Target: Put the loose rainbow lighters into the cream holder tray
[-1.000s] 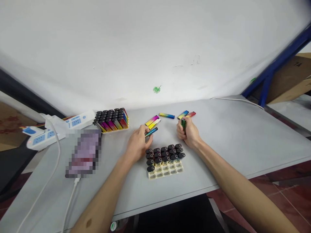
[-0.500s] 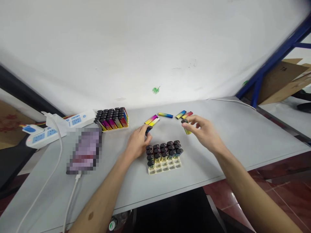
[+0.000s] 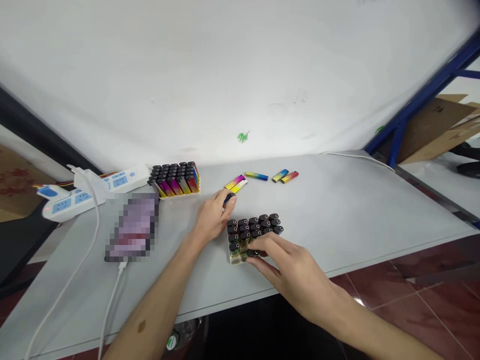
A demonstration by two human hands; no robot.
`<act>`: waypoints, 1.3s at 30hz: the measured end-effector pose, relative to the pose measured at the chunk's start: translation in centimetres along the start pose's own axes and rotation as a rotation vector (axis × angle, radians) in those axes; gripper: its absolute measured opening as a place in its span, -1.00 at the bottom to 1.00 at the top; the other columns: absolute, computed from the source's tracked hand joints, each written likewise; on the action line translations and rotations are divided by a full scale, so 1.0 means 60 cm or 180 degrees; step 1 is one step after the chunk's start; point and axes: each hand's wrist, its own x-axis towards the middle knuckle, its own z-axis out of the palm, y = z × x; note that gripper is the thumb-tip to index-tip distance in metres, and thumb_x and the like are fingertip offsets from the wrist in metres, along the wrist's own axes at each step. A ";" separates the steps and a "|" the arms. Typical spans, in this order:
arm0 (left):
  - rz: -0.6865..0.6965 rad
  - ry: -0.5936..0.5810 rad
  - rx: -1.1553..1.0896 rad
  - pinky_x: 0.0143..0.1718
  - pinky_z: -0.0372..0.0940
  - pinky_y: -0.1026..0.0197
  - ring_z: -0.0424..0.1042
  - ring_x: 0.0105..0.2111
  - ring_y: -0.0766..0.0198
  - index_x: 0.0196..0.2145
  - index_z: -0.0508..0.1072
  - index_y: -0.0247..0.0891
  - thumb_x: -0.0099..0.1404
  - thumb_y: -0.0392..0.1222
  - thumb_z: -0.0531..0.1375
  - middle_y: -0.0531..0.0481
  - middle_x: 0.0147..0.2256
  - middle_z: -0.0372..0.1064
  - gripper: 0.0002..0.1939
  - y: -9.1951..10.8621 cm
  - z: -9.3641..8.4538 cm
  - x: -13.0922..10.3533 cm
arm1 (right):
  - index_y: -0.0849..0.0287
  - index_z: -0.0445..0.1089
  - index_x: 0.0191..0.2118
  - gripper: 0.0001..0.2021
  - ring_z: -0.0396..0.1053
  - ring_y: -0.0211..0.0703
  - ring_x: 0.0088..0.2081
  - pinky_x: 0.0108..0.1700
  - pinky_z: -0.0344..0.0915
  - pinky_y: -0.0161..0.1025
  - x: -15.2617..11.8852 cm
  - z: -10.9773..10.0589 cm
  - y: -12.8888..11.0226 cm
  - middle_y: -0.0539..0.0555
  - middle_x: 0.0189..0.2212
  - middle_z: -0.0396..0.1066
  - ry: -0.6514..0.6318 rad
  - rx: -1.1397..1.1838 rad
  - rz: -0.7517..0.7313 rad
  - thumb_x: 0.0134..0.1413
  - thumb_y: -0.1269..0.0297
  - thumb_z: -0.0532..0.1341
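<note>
A cream tray [image 3: 233,259] near the table's front edge holds several upright lighters with black caps [image 3: 255,227]. My right hand [image 3: 290,272] reaches over the tray's near rows, and its fingertips pinch a black-capped lighter [image 3: 252,253] standing in a front slot. My left hand [image 3: 212,217] rests on the table just left of the tray, closed around a dark lighter [image 3: 228,198] whose tip pokes out. Several loose rainbow-coloured lighters [image 3: 257,176] lie flat on the table beyond both hands.
A second tray full of coloured lighters [image 3: 175,179] stands at the back left. White power strips [image 3: 75,192] and a phone [image 3: 132,227] on a white cable lie to the left. The white wall [image 3: 240,75] rises behind the table. Blue shelving [image 3: 423,95] stands at right.
My right hand has come from the loose lighters at the back down to the tray's near rows with a lighter. My left hand has stayed put, holding its lighter.
</note>
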 end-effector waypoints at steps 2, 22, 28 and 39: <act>-0.0027 0.0021 0.0019 -0.31 0.21 0.18 0.40 -0.33 0.18 -0.19 0.38 -0.18 0.46 -0.05 -0.08 -0.01 -0.27 0.45 -0.71 0.000 -0.001 -0.001 | 0.12 0.34 -0.06 -0.86 0.52 -0.15 -0.29 -0.28 0.53 -0.17 -0.001 0.012 0.007 0.11 -0.19 0.46 -0.0035 -0.0218 -0.0067 0.34 0.30 0.10; 0.0148 0.0300 -0.0601 -0.17 0.37 0.16 0.45 -0.19 0.18 -0.04 0.42 -0.16 0.36 -0.12 0.08 -0.06 -0.14 0.40 -0.74 -0.009 0.005 0.004 | 0.14 0.50 -0.25 -0.80 0.35 -0.15 -0.32 -0.32 0.34 -0.20 0.060 -0.029 0.018 0.10 -0.36 0.44 0.0631 -0.0684 -0.0403 0.31 0.23 0.14; -0.0202 0.0215 -0.1501 -0.13 0.38 0.16 0.48 -0.18 0.17 -0.05 0.50 -0.15 0.28 0.03 0.22 -0.04 -0.09 0.47 -0.67 -0.009 0.013 0.013 | 0.07 0.44 -0.04 -0.70 0.39 -0.17 -0.28 -0.28 0.32 -0.21 0.143 -0.051 0.116 0.06 -0.21 0.47 -0.0324 0.0434 0.0376 0.13 0.12 0.30; 0.0232 0.0271 -0.0531 -0.17 0.42 0.17 0.50 -0.25 0.20 -0.12 0.57 -0.10 0.27 0.04 0.23 0.03 -0.22 0.55 -0.71 -0.014 0.035 0.019 | 0.16 0.39 -0.24 -0.74 0.35 -0.24 -0.33 -0.23 0.30 -0.22 0.160 0.024 0.198 0.02 -0.32 0.43 -0.0153 0.2460 0.0787 0.04 0.11 0.34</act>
